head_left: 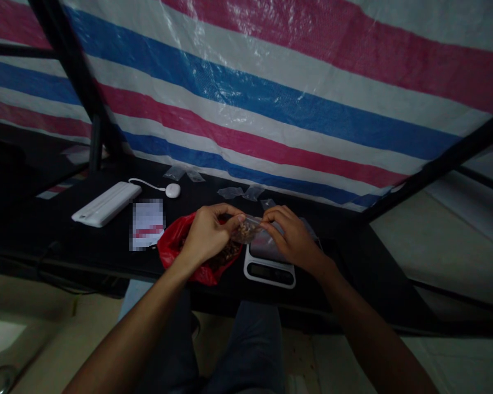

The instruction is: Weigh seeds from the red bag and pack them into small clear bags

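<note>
Between my two hands is a small clear plastic bag (246, 231) partly filled with small brown pieces. My left hand (208, 232) pinches its top left edge between thumb and fingers. At the top right corner, my right hand (290, 235) pinches the same bag. Under my left hand lies an open red plastic bag (170, 241) holding a heap of similar brown pieces, partly hidden by the hand. A white digital scale (271, 273) with a dark display stands below my right hand, its weighing plate partly covered by that hand.
Several small clear bags (231, 192) lie along the back of the black table (119, 241). To the left are a white oblong device (107, 203), a round white piece (173, 190) on a cable, and a blurred paper packet (147, 223). A striped plastic sheet (246, 109) hangs behind.
</note>
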Available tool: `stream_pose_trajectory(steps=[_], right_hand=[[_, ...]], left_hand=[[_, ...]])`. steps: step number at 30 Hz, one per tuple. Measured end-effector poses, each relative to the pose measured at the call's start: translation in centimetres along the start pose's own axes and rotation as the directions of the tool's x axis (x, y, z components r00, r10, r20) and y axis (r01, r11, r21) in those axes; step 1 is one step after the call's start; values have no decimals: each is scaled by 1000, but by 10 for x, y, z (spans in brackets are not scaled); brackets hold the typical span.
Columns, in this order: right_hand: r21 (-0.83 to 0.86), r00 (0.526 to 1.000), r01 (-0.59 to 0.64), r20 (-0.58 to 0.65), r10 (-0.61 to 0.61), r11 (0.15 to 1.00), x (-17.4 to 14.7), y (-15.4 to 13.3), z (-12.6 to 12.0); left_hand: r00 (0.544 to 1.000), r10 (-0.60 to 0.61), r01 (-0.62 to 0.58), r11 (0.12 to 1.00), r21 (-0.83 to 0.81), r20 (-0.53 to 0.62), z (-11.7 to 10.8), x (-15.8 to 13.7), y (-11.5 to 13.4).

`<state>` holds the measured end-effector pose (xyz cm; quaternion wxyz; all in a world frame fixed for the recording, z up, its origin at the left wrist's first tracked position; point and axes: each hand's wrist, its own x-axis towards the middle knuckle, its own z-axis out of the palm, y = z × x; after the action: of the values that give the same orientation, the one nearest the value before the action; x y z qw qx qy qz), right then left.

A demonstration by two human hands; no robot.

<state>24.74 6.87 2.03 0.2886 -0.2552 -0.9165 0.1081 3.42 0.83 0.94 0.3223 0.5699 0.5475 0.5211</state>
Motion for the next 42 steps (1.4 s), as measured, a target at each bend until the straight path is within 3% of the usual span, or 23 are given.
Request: stream_pose_trajectory(steps=[3, 5, 8, 11, 13, 15, 17, 19, 21, 24, 26, 29, 32, 35, 42], right_hand=[[-49, 1000, -23, 11, 23, 999, 5, 7, -1], [-84, 999, -44, 17, 46, 995, 12, 16, -5], [-152, 993, -118, -27, 115, 981, 27, 29, -14], [-211, 982, -183, -90, 168, 960, 41, 32, -17], [-192, 986, -165, -69, 154, 968, 46, 25, -12], [-134, 992, -121, 21, 125, 984, 46, 13, -2], [-75, 981, -65, 178, 77, 995, 40, 1, 11], [-27, 941, 3, 339, 6, 1000, 32, -9, 22], [-18, 904, 51, 427, -38, 999, 24, -14, 29], [-67, 887, 101, 459, -59, 993, 18, -16, 29], [-106, 876, 133, 477, -67, 985, 18, -16, 26], [-166, 861, 145, 507, -42, 975, 20, -16, 25], [-231, 838, 158, 546, -6, 960, 25, -17, 31], [-270, 826, 182, 564, 2, 945, 28, -18, 37], [-261, 845, 188, 535, -21, 947, 35, -14, 29]], left_hand=[[999, 50, -51, 996, 75, 18, -5, 8, -1], [985, 149, -162, 969, 188, 84, -14, 17, -3], [948, 239, -311, 838, 448, 212, -36, 31, -12], [924, 109, -336, 687, 644, 367, -52, 44, -25], [889, -11, -337, 661, 670, 459, -54, 51, -33], [865, -90, -310, 675, 669, 493, -53, 56, -38], [871, -108, -279, 694, 664, 479, -51, 61, -41], [890, -68, -276, 706, 652, 451, -52, 64, -41], [909, -1, -297, 700, 649, 417, -54, 63, -36], [927, 110, -343, 631, 696, 358, -56, 45, -19], [926, 122, -355, 605, 712, 359, -54, 20, -5], [835, -20, -391, 680, 620, 549, -47, -23, 8], [795, -185, -350, 639, 685, 579, -43, -51, 7], [806, -219, -317, 625, 713, 550, -48, -54, 0], [926, -20, -244, 729, 639, 376, -79, -45, 0]])
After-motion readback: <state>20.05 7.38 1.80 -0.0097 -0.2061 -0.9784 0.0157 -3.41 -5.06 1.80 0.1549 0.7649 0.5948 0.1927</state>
